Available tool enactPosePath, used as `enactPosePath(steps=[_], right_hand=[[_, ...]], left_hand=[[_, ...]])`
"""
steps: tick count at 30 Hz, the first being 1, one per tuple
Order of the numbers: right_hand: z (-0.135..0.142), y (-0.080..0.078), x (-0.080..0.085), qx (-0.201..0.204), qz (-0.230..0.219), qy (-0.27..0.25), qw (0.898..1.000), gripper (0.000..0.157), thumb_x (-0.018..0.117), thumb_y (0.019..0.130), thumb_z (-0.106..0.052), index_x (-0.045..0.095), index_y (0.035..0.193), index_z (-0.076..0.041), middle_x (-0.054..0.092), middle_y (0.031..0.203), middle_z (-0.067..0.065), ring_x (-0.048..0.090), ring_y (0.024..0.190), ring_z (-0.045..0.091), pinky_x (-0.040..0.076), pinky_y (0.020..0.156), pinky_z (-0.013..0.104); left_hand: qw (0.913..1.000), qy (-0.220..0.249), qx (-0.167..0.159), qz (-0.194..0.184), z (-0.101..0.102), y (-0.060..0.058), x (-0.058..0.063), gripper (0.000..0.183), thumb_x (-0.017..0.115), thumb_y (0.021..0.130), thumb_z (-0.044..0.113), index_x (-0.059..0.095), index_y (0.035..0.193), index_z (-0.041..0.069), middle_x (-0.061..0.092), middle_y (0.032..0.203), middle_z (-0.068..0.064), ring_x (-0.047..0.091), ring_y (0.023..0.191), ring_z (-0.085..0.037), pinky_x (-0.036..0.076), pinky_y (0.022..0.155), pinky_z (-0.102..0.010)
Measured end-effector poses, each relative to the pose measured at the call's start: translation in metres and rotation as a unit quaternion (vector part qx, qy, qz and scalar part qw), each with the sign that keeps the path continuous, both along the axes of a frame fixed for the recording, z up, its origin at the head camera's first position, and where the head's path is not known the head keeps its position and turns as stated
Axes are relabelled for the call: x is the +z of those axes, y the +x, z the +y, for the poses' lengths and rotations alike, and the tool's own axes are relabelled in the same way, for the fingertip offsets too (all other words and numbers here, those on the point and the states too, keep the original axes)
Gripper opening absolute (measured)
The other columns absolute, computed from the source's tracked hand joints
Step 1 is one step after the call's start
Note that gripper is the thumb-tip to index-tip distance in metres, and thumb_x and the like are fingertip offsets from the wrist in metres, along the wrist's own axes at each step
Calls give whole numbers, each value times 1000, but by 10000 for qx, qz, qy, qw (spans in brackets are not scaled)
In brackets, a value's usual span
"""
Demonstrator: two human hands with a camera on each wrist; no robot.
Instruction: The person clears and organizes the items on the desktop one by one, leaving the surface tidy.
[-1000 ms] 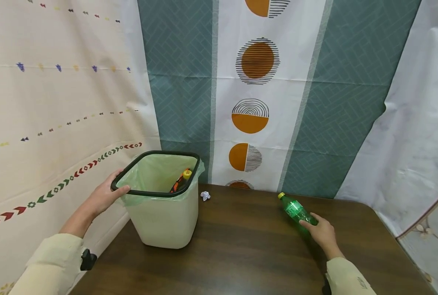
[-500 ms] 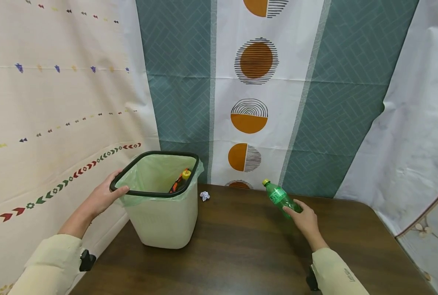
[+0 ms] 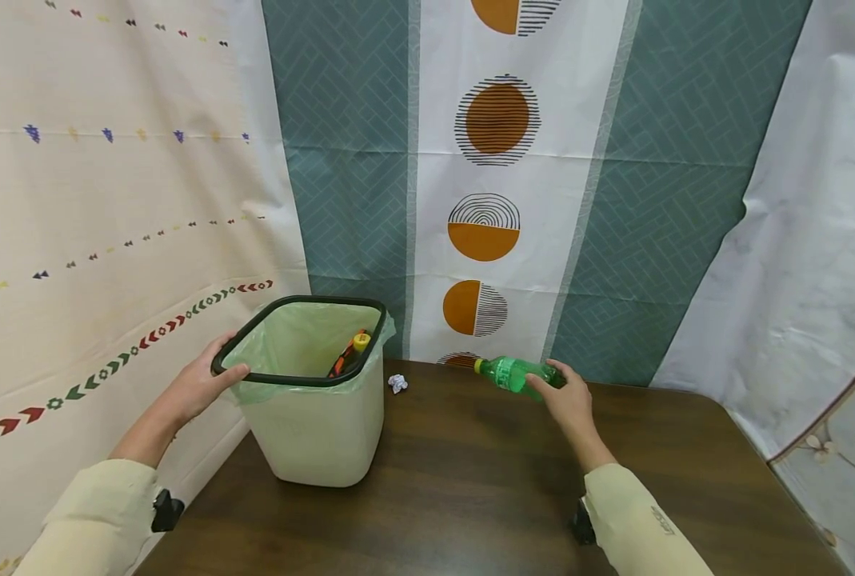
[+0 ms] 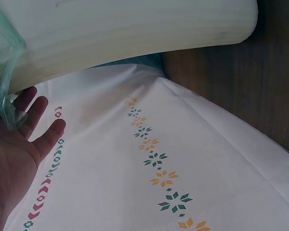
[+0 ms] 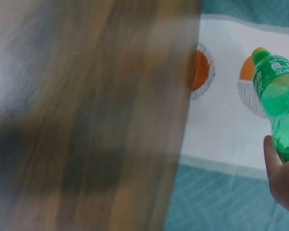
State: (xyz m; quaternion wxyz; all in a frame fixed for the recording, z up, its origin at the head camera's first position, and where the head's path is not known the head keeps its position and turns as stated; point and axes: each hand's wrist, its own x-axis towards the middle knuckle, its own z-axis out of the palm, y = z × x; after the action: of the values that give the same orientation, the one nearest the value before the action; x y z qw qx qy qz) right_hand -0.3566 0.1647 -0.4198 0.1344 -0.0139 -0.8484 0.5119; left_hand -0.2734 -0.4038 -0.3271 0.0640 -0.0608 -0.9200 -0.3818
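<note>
My right hand point(image 3: 569, 408) grips a green plastic bottle point(image 3: 508, 374) near its base, holding it over the far part of the table. The bottle lies nearly level, its yellow cap toward the left; in the right wrist view the bottle point(image 5: 275, 91) shows its label, with a finger along its base. At the left, my left hand point(image 3: 200, 384) holds the corner of a pale trash bin point(image 3: 319, 440) by its black rim, thumb over the near edge. A light green liner bag hangs inside. The left wrist view shows fingers beside the bin wall point(image 4: 135, 29).
Inside the bin lie an orange and black item point(image 3: 342, 358) and something with a yellow top point(image 3: 361, 342). A crumpled paper ball point(image 3: 397, 383) sits on the brown table point(image 3: 470, 496) right of the bin. Patterned cloths point(image 3: 355, 160) hang behind and at both sides.
My right hand has carried the bottle leftward and a little up, turning it from slanted to nearly level. My left hand and the bin stay in place.
</note>
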Motion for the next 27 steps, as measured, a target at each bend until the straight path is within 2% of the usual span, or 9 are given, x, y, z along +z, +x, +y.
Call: enactPosePath(steps=[10,18,27], right_hand=[[-22,1,26,-35,573,-413,9975,66,73,88,-45,54,141,-10,49,142,20,44,131,36,39,103,52],[-47,4,56,137,791,-774,9938,61,74,88,-40,56,138,-10,56,131,20,53,114,31,48,90,46],[-70,5,78,401,1040,-1086,9878,61,74,88,-39,56,138,-10,58,128,18,57,111,30,50,85,43]], left_hand=[[10000,-41,10,-35,-1,0,-1,86,49,98,46,3,159,4,21,152,-38,28,133,-58,28,97,-74],[10000,-23,9,-28,-3,-1,-3,86,49,98,45,3,158,4,20,153,-38,28,132,-58,28,97,-75],[10000,-50,-4,-56,-2,-1,-1,87,49,98,46,2,158,3,20,152,-38,27,132,-59,28,97,-75]])
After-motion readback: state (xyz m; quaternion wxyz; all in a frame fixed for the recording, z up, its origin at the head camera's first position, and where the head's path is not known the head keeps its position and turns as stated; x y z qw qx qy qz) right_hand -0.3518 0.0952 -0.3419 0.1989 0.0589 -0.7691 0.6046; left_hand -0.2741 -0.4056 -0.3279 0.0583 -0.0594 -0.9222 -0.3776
